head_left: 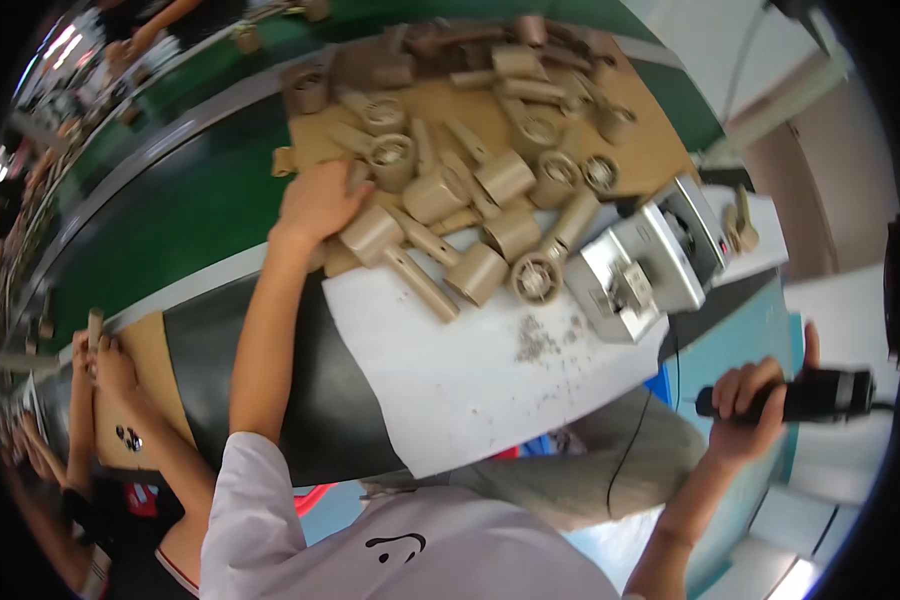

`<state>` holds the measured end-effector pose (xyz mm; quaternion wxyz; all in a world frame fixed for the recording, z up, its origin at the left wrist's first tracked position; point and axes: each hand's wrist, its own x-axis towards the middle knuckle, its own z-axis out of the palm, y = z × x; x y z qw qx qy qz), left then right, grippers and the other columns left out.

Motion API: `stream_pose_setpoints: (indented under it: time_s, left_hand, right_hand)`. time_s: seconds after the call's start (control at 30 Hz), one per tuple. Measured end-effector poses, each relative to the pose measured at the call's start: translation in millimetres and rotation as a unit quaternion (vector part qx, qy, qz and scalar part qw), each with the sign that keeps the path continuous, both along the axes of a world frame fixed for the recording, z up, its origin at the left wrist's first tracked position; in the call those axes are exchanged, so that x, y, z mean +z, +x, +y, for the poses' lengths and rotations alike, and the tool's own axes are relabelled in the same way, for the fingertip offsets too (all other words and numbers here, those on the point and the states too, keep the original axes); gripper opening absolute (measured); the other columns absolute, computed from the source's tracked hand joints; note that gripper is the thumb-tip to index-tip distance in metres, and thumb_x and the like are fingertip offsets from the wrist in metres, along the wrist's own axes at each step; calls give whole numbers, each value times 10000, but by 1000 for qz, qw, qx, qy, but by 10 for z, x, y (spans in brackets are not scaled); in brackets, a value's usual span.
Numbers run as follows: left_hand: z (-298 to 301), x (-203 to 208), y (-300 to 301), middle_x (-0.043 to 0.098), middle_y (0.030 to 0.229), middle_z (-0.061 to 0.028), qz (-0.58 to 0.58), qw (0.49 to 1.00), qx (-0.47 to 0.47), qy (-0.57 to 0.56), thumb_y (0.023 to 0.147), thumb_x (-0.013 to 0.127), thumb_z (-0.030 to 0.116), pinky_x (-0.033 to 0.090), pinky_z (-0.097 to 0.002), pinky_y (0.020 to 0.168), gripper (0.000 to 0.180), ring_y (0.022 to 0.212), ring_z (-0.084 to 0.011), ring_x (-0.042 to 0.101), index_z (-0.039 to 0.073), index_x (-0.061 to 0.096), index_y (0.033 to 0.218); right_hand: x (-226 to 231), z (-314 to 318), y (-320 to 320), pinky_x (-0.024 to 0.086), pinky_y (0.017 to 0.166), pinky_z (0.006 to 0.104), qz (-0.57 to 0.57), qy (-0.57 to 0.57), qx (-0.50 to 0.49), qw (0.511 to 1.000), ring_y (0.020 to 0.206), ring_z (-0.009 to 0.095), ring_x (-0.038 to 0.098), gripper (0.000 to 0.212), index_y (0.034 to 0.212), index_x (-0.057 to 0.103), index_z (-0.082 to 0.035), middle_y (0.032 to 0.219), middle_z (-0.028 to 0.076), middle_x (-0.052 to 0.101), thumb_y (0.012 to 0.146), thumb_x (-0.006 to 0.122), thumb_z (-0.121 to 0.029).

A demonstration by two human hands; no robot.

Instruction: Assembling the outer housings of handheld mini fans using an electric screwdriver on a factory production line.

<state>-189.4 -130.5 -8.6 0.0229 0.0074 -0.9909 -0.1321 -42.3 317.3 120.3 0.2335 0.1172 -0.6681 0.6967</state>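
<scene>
My left hand (322,205) reaches to the near left side of a pile of beige hair dryer housings (438,195). Its fingers curl round a beige housing (357,176), mostly hidden by the hand. Off to the right, my right hand (750,405) grips a black electric screwdriver (825,396), with one finger sticking up. The tool's narrow end points left, and a cord leaves its other end. Between my hands, a silver metal fixture (635,275) stands at the right edge of the white sheet (400,350).
Small dark screws (538,340) lie scattered on the white sheet. Cardboard (660,150) lies under the pile, beside a green conveyor belt (210,225). Right of the fixture are small beige parts (740,222). A co-worker's hands (110,360) hold a beige part at the left.
</scene>
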Motion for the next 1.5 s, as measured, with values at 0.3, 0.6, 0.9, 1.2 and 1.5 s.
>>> stream_pose_setpoints:
  time_s: [0.3, 0.6, 0.9, 1.2, 1.5]
  left_hand:
    - [89, 373, 403, 643, 1006, -238, 114, 972, 25, 203, 842, 656, 248, 494, -424, 773, 464, 921, -382, 626, 24, 522, 1226]
    - [973, 657, 1371, 643, 835, -126, 247, 939, -184, 153, 715, 716, 31, 496, -342, 593, 489, 643, -280, 606, 88, 584, 1183]
    - [1318, 331, 1373, 597, 707, -98, 53, 897, -191, 394, 739, 760, 113, 451, -337, 526, 294, 572, -254, 579, 69, 568, 957]
    - [1441, 453, 1361, 463, 447, -59, -17, 894, -128, 429, 732, 749, 253, 366, -327, 405, 327, 378, -235, 461, 65, 538, 568]
    - [1570, 306, 1381, 422, 418, -68, 98, 935, -171, 294, 697, 698, 194, 338, -327, 382, 301, 367, -260, 426, 60, 505, 510]
  right_hand:
    - [3, -8, -97, 327, 485, 267, -90, -209, 140, 964, 518, 103, 334, 651, 1382, 341, -72, 658, 0, 352, 955, 356, -563]
    - [-261, -418, -605, 344, 488, 280, -57, -188, 103, 975, 485, 117, 339, 696, 1182, 457, -113, 561, 4, 345, 883, 301, -721]
    - [-649, -651, -985, 379, 481, 327, 29, -91, 49, 994, 474, 162, 378, 858, 1175, 379, -89, 547, 42, 407, 773, 324, -845]
    - [-642, -695, -1057, 379, 466, 323, -9, -18, 84, 996, 465, 158, 380, 858, 1194, 367, -70, 548, 48, 414, 794, 327, -829]
    - [-725, -783, -925, 336, 478, 302, -46, -204, -58, 976, 498, 169, 362, 732, 1052, 462, -155, 577, 35, 405, 811, 282, -822]
